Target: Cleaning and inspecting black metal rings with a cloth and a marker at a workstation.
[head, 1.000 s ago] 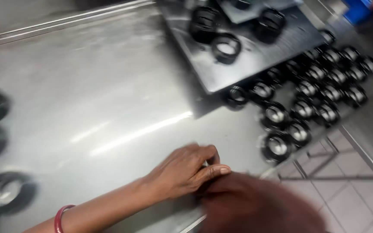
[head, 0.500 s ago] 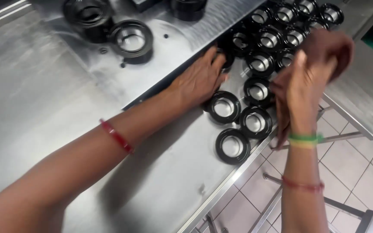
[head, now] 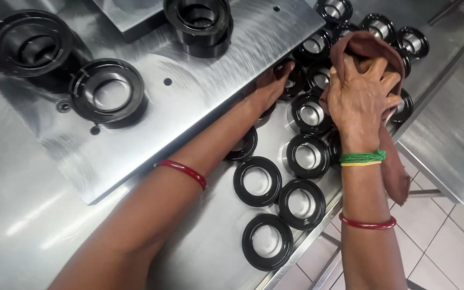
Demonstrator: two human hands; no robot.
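My right hand (head: 360, 91) grips a brown cloth (head: 393, 172) and presses it down over the black rings at the table's right edge. My left hand (head: 270, 86) reaches across the steel table and rests its fingers on a black ring (head: 288, 75) beside the raised metal plate (head: 151, 129). Several black rubber rings (head: 257, 181) lie flat in rows in front of both hands. Part of the cloth hangs down past the table edge.
On the raised plate sit larger black ring parts (head: 107, 95) and a black cylinder (head: 200, 24). Another big ring (head: 25, 43) sits at the far left. The steel table's edge (head: 307, 247) runs diagonally, with tiled floor (head: 447, 241) below and a second steel surface (head: 447, 134) to the right.
The view has closed in on the rings. My right hand, raised with the cloth before, has come down onto the rings. My left hand has slid further right among them.
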